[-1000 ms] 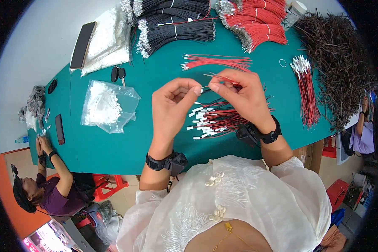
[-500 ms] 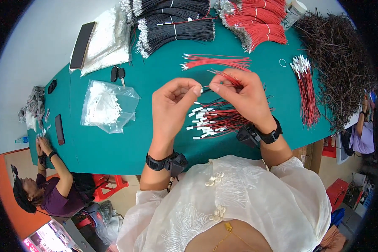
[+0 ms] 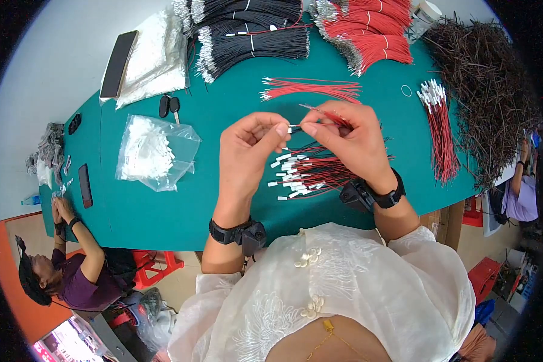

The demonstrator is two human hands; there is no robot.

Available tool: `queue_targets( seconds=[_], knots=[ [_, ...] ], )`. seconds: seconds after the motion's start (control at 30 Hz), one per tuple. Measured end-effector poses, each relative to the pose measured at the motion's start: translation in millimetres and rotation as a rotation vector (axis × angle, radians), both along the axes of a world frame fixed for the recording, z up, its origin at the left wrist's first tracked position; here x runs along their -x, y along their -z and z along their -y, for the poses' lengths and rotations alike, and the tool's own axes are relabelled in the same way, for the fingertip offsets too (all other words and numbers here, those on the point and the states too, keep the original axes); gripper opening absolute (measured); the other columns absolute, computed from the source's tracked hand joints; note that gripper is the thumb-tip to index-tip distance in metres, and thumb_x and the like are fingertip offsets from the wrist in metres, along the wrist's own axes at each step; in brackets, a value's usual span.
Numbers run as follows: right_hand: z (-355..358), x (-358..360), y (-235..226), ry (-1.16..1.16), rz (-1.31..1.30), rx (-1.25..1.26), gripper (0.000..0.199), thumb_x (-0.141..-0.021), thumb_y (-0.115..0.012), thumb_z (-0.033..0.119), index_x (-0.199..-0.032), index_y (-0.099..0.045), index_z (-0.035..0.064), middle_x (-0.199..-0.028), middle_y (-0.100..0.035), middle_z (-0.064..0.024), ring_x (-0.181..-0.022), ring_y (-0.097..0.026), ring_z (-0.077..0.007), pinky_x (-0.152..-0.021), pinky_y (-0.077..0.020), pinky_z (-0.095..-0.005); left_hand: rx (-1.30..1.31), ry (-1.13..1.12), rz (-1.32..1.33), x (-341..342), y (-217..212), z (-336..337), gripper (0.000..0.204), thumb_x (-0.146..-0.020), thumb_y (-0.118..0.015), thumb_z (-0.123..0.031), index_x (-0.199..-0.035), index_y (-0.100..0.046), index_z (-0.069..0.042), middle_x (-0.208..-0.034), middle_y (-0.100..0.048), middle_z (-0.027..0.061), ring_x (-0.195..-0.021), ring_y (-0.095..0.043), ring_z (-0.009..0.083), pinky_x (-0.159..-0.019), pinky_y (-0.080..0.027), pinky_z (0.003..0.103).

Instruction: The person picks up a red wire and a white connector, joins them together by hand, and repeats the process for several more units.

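Between finger and thumb, my left hand (image 3: 250,148) pinches a small white connector (image 3: 293,128). Close to it, my right hand (image 3: 351,136) grips several thin red wires (image 3: 332,113), with thumb and finger closed at the connector's wire end. Both hands are above a pile of red and black wires (image 3: 329,172) tipped with white connectors (image 3: 292,175). Just beyond the hands lies a loose row of red wires (image 3: 311,89). To the left, a clear plastic bag (image 3: 154,154) holds many small white connectors.
Tied black wire bundles (image 3: 253,45) and red wire bundles (image 3: 371,36) lie at the back of the green table (image 3: 223,96). A finished-looking wire bundle (image 3: 440,133) and a dark wire heap (image 3: 482,90) are at right. Keys (image 3: 170,107), phones and a co-worker (image 3: 72,265) are at left.
My right hand has shifted slightly, and its fingertips sit at the connector. The wires in it have tilted a little. My left hand has barely moved.
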State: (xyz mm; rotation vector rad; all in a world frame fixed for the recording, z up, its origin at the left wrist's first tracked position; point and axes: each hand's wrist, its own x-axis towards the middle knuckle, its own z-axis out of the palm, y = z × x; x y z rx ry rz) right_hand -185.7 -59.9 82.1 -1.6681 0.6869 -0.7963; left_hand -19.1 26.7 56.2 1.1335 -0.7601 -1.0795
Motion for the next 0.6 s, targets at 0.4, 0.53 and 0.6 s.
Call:
queue_targets(
  seconds=[0.4, 0.53, 0.6],
  knots=[
    [3.6, 6.0, 4.4, 0.037, 0.023, 0.145, 0.007, -0.081, -0.074, -0.001, -0.087, -0.07, -0.0019, -0.073, -0.062, 0.0024, -0.057, -0.037, -0.0009, -0.049, -0.0276, -0.0204, 0.025, 0.023, -0.135, -3.4, 6.4, 0.4, 0.014, -0.09, -0.068, -0.009, -0.099, -0.069, 0.002, -0.083, -0.069, 0.0075, -0.073, -0.064, 0.0114, -0.066, -0.05, 0.024],
    [3.5, 6.1, 2.7, 0.034, 0.001, 0.19, 0.008, -0.08, -0.074, -0.001, -0.087, -0.07, -0.002, -0.077, -0.066, -0.0007, -0.056, -0.037, -0.0015, -0.049, -0.0288, -0.0205, 0.033, 0.027, -0.134, -3.5, 6.7, 0.5, 0.015, -0.089, -0.068, -0.009, -0.1, -0.069, 0.002, -0.084, -0.07, 0.0081, -0.074, -0.065, 0.0119, -0.067, -0.051, 0.024],
    [3.7, 5.3, 4.5, 0.035, 0.005, 0.207, 0.008, -0.08, -0.074, -0.001, -0.088, -0.07, -0.0019, -0.077, -0.066, -0.0012, -0.056, -0.038, -0.0016, -0.049, -0.0292, -0.0204, 0.033, 0.036, -0.127, -3.4, 6.4, 0.3, 0.015, -0.089, -0.068, -0.008, -0.1, -0.069, 0.002, -0.085, -0.07, 0.0088, -0.075, -0.065, 0.012, -0.067, -0.051, 0.024]
  ],
)
